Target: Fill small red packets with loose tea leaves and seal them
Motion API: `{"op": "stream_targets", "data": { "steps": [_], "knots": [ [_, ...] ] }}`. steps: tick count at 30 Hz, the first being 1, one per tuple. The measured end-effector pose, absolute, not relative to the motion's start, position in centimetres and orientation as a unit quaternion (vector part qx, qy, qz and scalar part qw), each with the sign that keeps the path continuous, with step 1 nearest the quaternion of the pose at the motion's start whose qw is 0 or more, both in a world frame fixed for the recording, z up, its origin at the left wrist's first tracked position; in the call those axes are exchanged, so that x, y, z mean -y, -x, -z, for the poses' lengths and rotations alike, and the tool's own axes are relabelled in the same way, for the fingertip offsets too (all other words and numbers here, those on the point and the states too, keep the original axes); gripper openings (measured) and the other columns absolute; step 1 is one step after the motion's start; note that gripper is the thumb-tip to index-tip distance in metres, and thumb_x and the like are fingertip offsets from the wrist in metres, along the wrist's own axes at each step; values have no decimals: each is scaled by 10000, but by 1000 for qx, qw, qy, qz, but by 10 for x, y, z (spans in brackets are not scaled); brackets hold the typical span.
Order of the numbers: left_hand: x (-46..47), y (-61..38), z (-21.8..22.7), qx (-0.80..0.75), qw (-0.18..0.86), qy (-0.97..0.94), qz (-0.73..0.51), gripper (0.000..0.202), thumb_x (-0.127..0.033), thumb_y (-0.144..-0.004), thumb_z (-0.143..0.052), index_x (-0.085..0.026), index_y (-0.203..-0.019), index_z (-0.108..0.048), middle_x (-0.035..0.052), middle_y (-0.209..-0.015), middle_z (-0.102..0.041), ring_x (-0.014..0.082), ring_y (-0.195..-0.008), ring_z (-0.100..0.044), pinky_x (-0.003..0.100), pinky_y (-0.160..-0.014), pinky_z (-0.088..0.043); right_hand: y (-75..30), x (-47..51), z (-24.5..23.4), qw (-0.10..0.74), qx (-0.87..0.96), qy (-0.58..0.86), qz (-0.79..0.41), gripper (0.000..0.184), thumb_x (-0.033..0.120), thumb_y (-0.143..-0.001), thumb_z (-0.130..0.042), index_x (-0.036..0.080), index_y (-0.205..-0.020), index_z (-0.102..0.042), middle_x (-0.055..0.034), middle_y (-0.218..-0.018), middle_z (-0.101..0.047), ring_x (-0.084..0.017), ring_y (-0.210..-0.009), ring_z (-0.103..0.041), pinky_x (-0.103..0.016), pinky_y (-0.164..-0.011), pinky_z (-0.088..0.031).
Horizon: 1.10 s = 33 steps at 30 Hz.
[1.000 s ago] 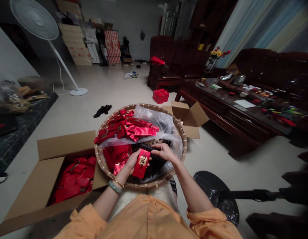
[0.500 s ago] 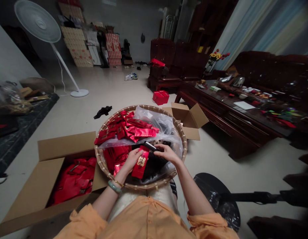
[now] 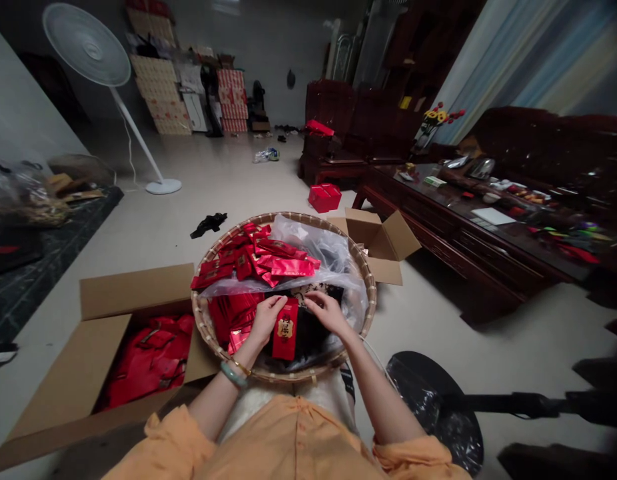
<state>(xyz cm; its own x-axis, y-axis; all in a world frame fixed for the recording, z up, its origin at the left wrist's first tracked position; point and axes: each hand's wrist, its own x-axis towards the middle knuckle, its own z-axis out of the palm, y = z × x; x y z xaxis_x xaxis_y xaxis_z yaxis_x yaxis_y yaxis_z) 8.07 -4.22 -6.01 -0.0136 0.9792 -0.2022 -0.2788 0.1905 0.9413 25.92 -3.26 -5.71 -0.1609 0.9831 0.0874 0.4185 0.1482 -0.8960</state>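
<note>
One glossy red foil packet [image 3: 285, 330] with a gold label stands upright near the 6 o'clock side of a round woven bamboo tray [image 3: 283, 216], its top pinched by the curled left hand [image 3: 265, 320]. The bunched right hand [image 3: 328, 313] sits just beside it; whether it grips anything, I cannot tell. Many crinkled red packets [image 3: 287, 267] and one clear plastic bag [image 3: 308, 243] lie in the tray.

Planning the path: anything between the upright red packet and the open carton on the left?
Yes. Going left from the red packet: the left hand, a heap of red packets, then the woven basket's rim, before the cardboard carton.
</note>
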Motion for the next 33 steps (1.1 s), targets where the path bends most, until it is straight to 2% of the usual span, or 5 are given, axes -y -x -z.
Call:
{"op": "stream_targets", "data": {
  "steps": [5, 11, 17, 24, 33],
  "knots": [
    [45, -80, 55, -484, 593, -387, -514, 350, -455, -631, -692, -119, -718, -649, -16, -601, -608, 99, -522, -510, 204, -508, -374, -222, 32, 52, 425, 631, 502, -411, 271, 409, -724, -623, 152, -639, -627, 9, -562, -583, -111, -537, -493, -217, -518, -375],
    [44, -70, 55, -451, 647, -381, -482, 330, -438, -642, -697, -117, -673, -628, -6, -594, -606, 95, -518, -514, 207, -525, -385, -223, 33, 55, 423, 608, 491, -459, 308, 430, -727, -604, 157, -584, -587, 36, -484, -511, -81, -445, -414, -201, -441, -315],
    [44, -63, 65, -489, 643, -392, -441, 548, -547, -814, -441, -131, -1143, -581, 98, -886, -677, 163, -703, -620, 285, -649, -474, -229, 14, 47, 457, 522, 519, -500, 345, 500, -679, -630, 166, -618, -571, 58, -406, -472, -73, -315, -365, -200, -320, -273],
    [43, -23, 82, -679, 208, -637, -301, 294, -327, -862, -419, -167, -956, -647, 96, -968, -637, 214, -926, -573, 340, -859, -423, -235, -26, 21, 638, 318, 393, -580, 402, 385, -669, -692, 201, -993, -542, -36, -893, -665, -162, -834, -660, -281, -738, -539],
    [57, -22, 86, -683, 139, -716, 35, 584, -365, -610, -745, -157, -1111, -530, 134, -1150, -545, 299, -1056, -517, 351, -815, -444, -222, -6, 93, 408, 616, 551, -388, 532, 401, -673, -643, 174, -1143, -544, -111, -1095, -603, -229, -958, -579, -404, -854, -460]
  ]
}}
